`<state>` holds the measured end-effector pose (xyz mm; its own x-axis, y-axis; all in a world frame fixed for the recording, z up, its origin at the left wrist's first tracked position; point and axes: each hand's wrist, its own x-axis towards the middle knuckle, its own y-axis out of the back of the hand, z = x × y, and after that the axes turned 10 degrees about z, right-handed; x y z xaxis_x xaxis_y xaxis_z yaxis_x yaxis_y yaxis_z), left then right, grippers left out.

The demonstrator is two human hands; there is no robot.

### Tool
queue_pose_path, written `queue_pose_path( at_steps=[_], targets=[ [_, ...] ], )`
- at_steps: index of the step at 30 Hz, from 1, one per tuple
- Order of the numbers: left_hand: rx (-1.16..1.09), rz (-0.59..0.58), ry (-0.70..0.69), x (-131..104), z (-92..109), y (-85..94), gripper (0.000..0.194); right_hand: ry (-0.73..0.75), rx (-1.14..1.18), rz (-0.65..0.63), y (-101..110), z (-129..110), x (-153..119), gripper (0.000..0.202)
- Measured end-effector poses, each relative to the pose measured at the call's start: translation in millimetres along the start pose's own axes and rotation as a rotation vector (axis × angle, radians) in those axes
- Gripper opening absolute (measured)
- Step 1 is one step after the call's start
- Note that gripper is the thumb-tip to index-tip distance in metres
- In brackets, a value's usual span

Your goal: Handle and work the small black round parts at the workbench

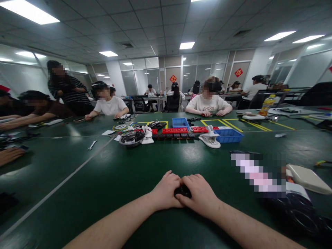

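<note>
On the green tabletop (124, 173), close in front of me, both my hands meet around a small black rounded object (183, 191). Most of it is covered by fingers, so its kind cannot be made out. My left hand (167, 189) curls over its left side. From the right, my right hand (199, 190) wraps it, with the thumb lying across the near side. The fingers of the two hands touch or nearly touch above the object.
Beyond my hands stand a red power strip row (178, 130), blue trays (229, 135), white clip stands (210, 137) and a bowl of cables (131, 137). A wrench (92, 145) lies left. At right are a beige case (308, 178) and black cables. Other people sit around the table.
</note>
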<state>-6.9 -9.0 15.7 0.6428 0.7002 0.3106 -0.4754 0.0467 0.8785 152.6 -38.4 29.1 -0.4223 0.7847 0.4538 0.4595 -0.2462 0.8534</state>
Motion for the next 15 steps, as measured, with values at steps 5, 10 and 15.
queue_pose_path(
  at_steps=[5,10,15],
  targets=[
    [-0.011,0.047,0.023,-0.9,-1.4,-1.1,0.036,0.034,0.148,0.113,2.9,2.0,-1.3,0.022],
    [0.068,0.154,0.147,0.2,-12.4,-1.0,0.027,0.051,0.301,0.250,-1.1,8.4,-1.4,0.026],
    [0.122,0.228,0.247,1.9,-23.5,0.4,0.030,-0.098,0.367,0.367,-12.1,25.3,4.2,0.011]
  ],
)
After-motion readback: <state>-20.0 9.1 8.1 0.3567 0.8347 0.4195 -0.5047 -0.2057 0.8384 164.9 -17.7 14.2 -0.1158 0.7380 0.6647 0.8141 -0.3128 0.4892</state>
